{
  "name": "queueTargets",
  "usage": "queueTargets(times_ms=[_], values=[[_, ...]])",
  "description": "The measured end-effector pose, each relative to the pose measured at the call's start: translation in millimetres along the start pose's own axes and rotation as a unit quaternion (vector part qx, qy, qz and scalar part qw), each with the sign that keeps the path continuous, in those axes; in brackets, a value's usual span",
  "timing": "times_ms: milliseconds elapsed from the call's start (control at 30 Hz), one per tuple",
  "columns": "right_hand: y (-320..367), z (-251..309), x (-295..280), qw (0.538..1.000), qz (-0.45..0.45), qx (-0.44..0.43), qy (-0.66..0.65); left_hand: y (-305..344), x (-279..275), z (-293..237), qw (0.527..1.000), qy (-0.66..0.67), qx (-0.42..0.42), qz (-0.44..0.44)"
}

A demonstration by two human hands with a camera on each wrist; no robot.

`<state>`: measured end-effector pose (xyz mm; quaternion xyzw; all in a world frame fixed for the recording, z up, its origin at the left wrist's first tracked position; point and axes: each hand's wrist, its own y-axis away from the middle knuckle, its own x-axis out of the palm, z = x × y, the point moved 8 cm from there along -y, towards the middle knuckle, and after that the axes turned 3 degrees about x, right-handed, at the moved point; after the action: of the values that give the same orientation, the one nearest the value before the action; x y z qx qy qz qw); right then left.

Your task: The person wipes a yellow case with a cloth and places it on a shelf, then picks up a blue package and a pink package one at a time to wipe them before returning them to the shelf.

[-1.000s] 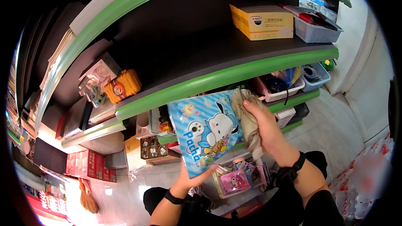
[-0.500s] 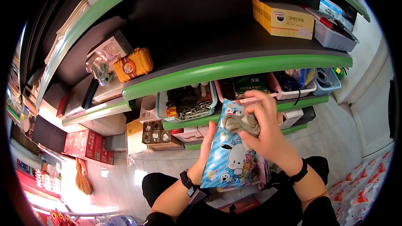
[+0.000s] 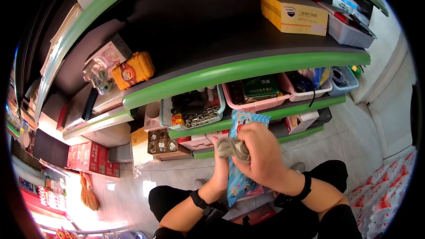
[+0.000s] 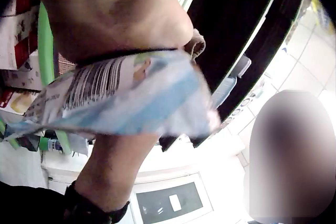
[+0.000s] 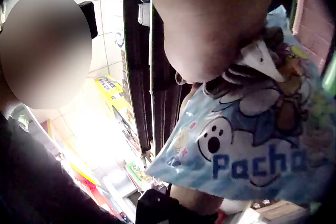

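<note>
A blue-striped plastic bag (image 3: 239,186), printed with a white cartoon dog and the word "Pacha" (image 5: 252,166), is held upright and nearly edge-on in the head view. My left hand (image 3: 220,170) grips it along its left edge, thumb up and the other fingers hidden behind it. A crumpled grey-beige cloth (image 3: 233,148) is bunched in my right hand (image 3: 262,156), which presses it against the bag's upper part, close to the left thumb. The left wrist view shows the bag's barcode side (image 4: 100,85) below the left hand.
A black shelf with a green edge (image 3: 248,68) crosses ahead, bearing yellow boxes (image 3: 303,17) and an orange case (image 3: 133,71). Below it stand a blue basket (image 3: 166,113), a pink basket (image 3: 256,105) and a white one (image 3: 314,90). Red boxes (image 3: 90,157) and a broom (image 3: 88,194) are at left.
The bag has turned from facing me broadside to nearly edge-on. My right hand has brought the cloth from the bag's right edge to its upper left. The left hand has moved up the bag's edge.
</note>
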<state>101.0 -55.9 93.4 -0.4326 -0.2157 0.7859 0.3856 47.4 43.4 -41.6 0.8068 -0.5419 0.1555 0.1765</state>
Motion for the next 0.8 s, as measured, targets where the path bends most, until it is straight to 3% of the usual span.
queueTargets(times_ms=[100, 133, 267, 333, 467, 567, 633, 667, 767, 800], values=[[-11, -16, -13, 0.999, -0.039, 0.028, 0.006, 5, 36, 6, 0.994, 0.054, 0.041, 0.083], [-14, -19, -16, 0.998, -0.032, 0.04, 0.021, 7, 31, 15, 0.994, -0.033, 0.058, 0.09], [-17, -23, -27, 0.997, -0.073, 0.032, 0.017, 16, 61, -13, 0.982, -0.066, 0.024, 0.175], [-21, -25, -35, 0.995, -0.095, 0.025, 0.009, 18, 61, -13, 0.952, -0.188, 0.044, 0.236], [-27, -59, -46, 0.989, -0.094, 0.111, 0.015, 28, 61, 11, 0.909, -0.27, -0.002, 0.318], [-29, -90, -56, 0.983, -0.104, 0.151, 0.007, 29, 45, 21, 0.937, -0.139, -0.133, 0.292], [-30, -106, -71, 0.977, -0.125, 0.172, 0.008, 27, 39, 6, 0.97, -0.038, -0.166, 0.174], [-26, -107, -83, 0.97, -0.133, 0.192, -0.064, 23, 32, -4, 0.976, 0.016, -0.179, 0.126], [-24, -77, -77, 0.94, -0.081, 0.257, -0.211, 11, 7, -21, 0.99, 0.062, -0.126, 0.016], [-20, -62, -66, 0.965, -0.044, 0.205, -0.159, 9, 5, -23, 0.989, 0.08, -0.12, 0.013]])
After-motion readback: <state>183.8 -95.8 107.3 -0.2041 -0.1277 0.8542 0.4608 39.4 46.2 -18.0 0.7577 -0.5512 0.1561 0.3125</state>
